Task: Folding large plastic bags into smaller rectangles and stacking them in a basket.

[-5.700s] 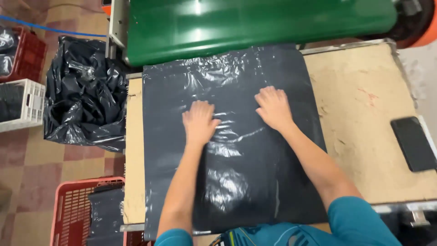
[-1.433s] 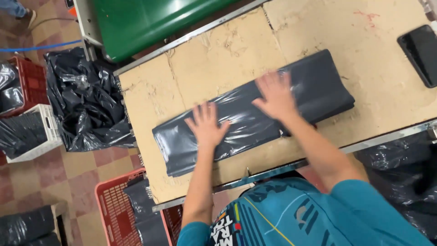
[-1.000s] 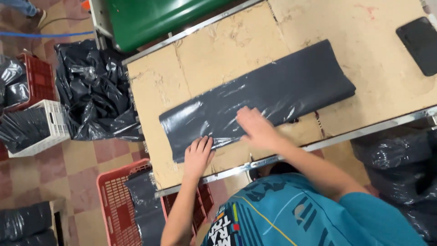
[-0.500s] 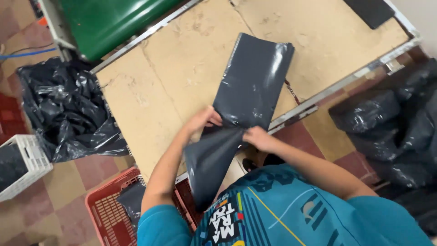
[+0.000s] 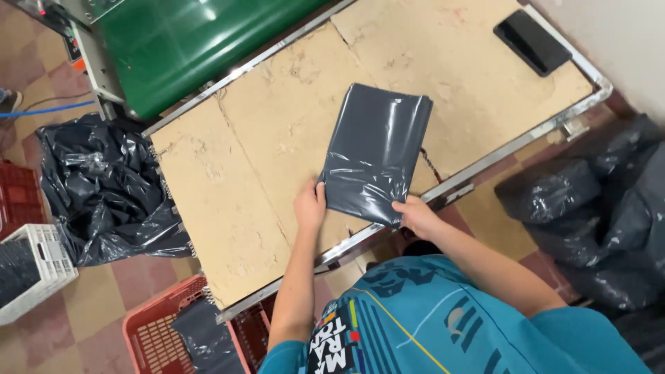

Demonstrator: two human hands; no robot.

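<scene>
The table (image 5: 228, 201), a worn board top in a metal frame, runs diagonally across the view, its near long edge toward the person. A green machine (image 5: 201, 41) stands along the far edge; a black phone (image 5: 532, 41) lies near the far right corner.

Change noted: the black plastic bag (image 5: 376, 154), which a moment ago lay as a long strip parallel to the near edge and was then being lifted and doubled over, is now a compact folded rectangle lying flat on the table. Judged from this, the folding is at or near its last fold, and the bag is reduced to a small packet.

Position: the packet sits at the middle of the near edge, its lower end reaching that edge. Its long axis runs from the near edge toward the far edge, tilted slightly right; the narrow ends point at the person and at the far side.

Left hand (image 5: 309, 206): grip flat against the packet's lower left side, fingers together, touching the edge. Right hand (image 5: 418, 215): grip pinching the lower right corner at the table's near edge.

Floor: heaps of black bags at left (image 5: 104, 187) and right (image 5: 609, 215); a red crate (image 5: 156, 336) and a white crate (image 5: 34, 266) below the left corner.
</scene>
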